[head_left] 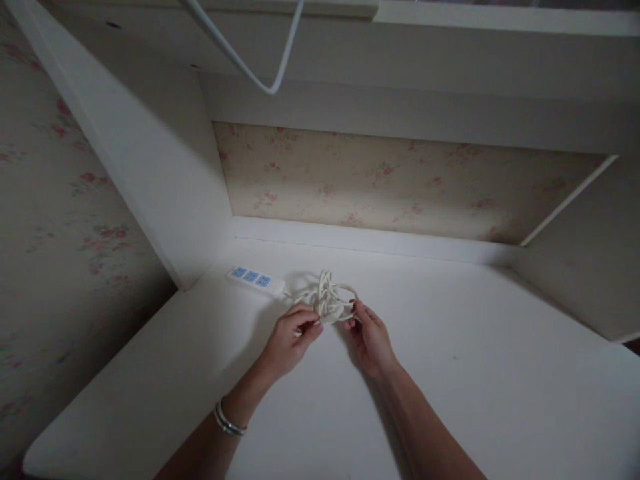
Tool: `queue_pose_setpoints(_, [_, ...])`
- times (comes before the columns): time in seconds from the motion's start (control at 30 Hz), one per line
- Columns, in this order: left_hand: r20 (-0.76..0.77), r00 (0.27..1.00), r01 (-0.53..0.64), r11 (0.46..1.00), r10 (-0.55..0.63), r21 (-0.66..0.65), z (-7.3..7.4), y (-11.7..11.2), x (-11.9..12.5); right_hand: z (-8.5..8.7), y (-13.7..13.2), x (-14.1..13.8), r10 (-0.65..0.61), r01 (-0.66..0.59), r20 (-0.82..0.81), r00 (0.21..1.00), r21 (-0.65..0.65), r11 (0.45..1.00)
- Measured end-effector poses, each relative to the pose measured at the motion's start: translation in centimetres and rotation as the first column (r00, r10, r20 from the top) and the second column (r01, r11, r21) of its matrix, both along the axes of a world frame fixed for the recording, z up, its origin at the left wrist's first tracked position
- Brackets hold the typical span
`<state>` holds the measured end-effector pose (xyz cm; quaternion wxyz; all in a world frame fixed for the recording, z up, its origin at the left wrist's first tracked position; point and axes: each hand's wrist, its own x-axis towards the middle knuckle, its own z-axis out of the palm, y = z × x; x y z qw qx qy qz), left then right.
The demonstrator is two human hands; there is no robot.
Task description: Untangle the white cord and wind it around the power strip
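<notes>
A tangled bundle of white cord (327, 298) lies on a white desk (475, 373), joined to a white power strip (255, 280) with blue sockets at its left. My left hand (290, 341) pinches the cord at the bundle's lower left, fingers closed on it. My right hand (370, 339) grips the bundle's right side with curled fingers. A silver bracelet (227, 421) sits on my left wrist.
The desk is boxed in by a white side panel (150, 167) at the left and a shelf (425, 73) overhead. Floral wallpaper (400, 180) backs the alcove. A white cable (250, 67) loops down from above. The desk's left edge drops off beside another papered wall.
</notes>
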<state>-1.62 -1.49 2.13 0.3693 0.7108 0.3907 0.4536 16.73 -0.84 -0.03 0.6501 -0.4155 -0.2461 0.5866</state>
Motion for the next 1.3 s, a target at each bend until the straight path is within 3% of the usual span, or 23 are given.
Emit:
queue_pose_setpoints(0.1, [-0.081,0.996,0.035,0.999,-0.033,0.012,0.0,-0.1,-0.1,0.0,0.1,0.3,0.029,-0.028,-0.028,0.999,0.025,0.999])
queue_pose_setpoints(0.27, [-0.198,0.971,0.114,0.989,-0.132,-0.098,-0.3,-0.4,0.0,-0.1,0.3,1.0,0.022,-0.023,0.02,1.0,0.05,0.998])
queue_pose_setpoints(0.5, [-0.184,0.952,0.219,0.966,-0.243,-0.14,0.7,-0.9,0.2,0.3,0.7,1.9,-0.024,0.022,0.026,0.999,0.071,0.997])
queue_pose_setpoints(0.83, [-0.284,0.93,0.228,0.972,-0.234,-0.054,-0.8,-0.8,0.5,-0.6,1.0,2.2,-0.052,0.044,0.163,0.985,0.055,0.998])
queue_pose_setpoints(1.0, [-0.322,0.921,0.222,0.975,-0.22,-0.032,-0.6,-0.9,0.6,-0.3,0.8,2.1,-0.075,0.072,0.23,0.97,0.021,0.997])
queue_pose_setpoints(1.13, [-0.377,0.922,0.106,0.994,-0.086,0.033,-0.3,-0.5,0.2,-0.3,0.7,2.2,-0.063,0.066,0.232,0.971,-0.008,0.998])
queue_pose_setpoints(1.2, [-0.37,0.923,-0.069,0.991,0.105,0.111,-0.5,0.1,-0.3,-0.4,0.8,2.3,-0.057,0.061,0.219,0.974,-0.013,0.998])
queue_pose_setpoints(1.3, [-0.308,0.864,-0.374,0.918,0.398,0.134,-1.4,1.4,-1.3,-0.4,0.8,2.3,-0.054,0.059,0.238,0.97,-0.014,0.998])
